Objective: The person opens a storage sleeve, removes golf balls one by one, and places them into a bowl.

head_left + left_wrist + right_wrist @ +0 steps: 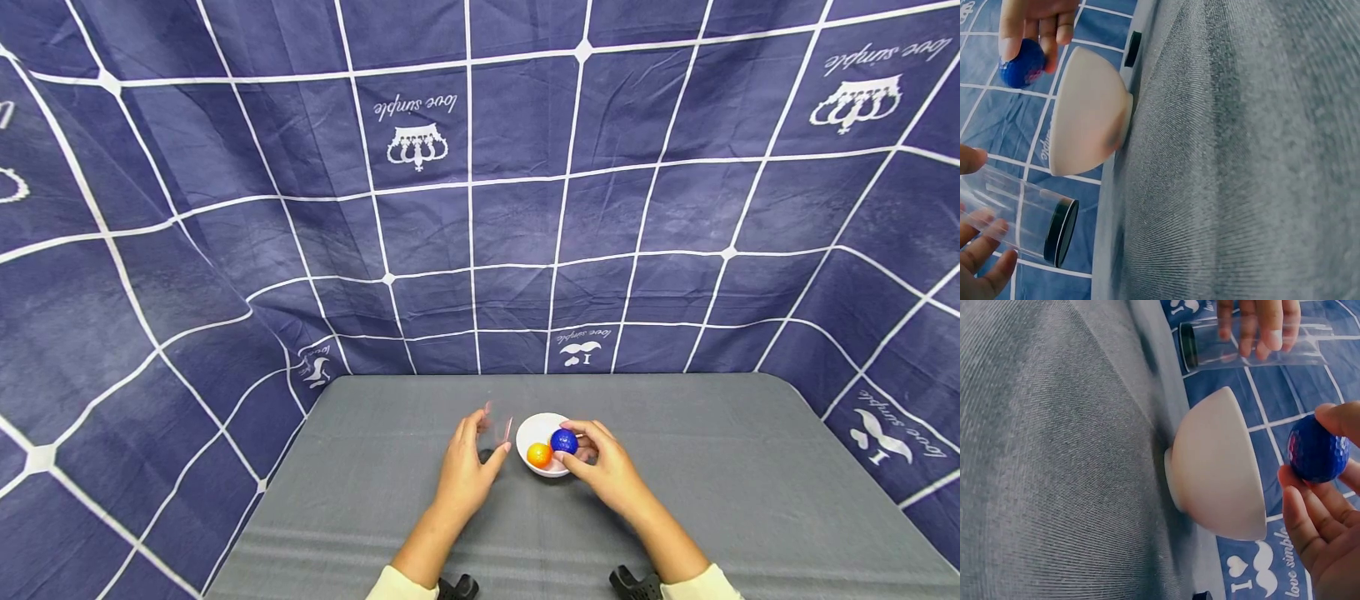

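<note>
My right hand (pixel 611 471) pinches a dimpled blue golf ball (pixel 564 442) between thumb and fingers. It is held at the right side of a white bowl (pixel 529 430), higher than the rim in the right wrist view. Inside the bowl lies an orange ball (pixel 538 455). To the left, my left hand (pixel 467 468) grips a clear tube (pixel 1032 215) with a black base (pixel 1062 232). The tube stands upright beside the bowl, apart from it; its top is cut off in the left wrist view.
Grey cloth (pixel 360 467) covers the table under the bowl and tube. Behind and at both sides hangs a blue curtain (pixel 517 225) with white grid lines. Black wrist mounts (pixel 459 587) show near the cream sleeves (pixel 403 585).
</note>
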Motion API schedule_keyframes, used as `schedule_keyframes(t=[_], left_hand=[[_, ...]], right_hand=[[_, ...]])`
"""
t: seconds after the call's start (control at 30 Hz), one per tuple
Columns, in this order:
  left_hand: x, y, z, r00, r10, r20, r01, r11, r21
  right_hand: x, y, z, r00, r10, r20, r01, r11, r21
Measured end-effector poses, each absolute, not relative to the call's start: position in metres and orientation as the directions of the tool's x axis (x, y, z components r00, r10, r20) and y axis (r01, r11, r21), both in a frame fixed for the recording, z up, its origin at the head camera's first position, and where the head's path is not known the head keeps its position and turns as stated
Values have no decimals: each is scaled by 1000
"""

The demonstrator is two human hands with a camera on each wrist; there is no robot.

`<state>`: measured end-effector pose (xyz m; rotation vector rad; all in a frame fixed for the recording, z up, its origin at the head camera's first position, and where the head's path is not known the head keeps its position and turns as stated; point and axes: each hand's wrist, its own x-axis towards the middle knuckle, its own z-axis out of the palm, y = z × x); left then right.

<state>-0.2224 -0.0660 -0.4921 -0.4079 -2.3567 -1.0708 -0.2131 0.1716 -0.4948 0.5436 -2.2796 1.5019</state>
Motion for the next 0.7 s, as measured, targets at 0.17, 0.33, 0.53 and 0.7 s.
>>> schedule_keyframes(t=[0.17, 0.33, 0.53, 0.7], left_hand=[[-224, -66, -494, -804, 49, 593, 480, 643, 597], [-225, -67, -496, -817, 37, 576, 467, 629, 622], [-226, -68, -498, -862, 20, 506, 422, 579, 698], [-229, -69, -501, -883, 7, 468, 390, 565, 727]], right_hand=[[-212, 173, -497, -862, -107, 496, -489, 434, -757], [-211, 172, -501, -857, -118, 501, -482, 526, -701], [-211, 170, -505, -844, -163, 511, -494, 609, -620], [-212, 169, -507, -844, -181, 504, -491, 639, -593]])
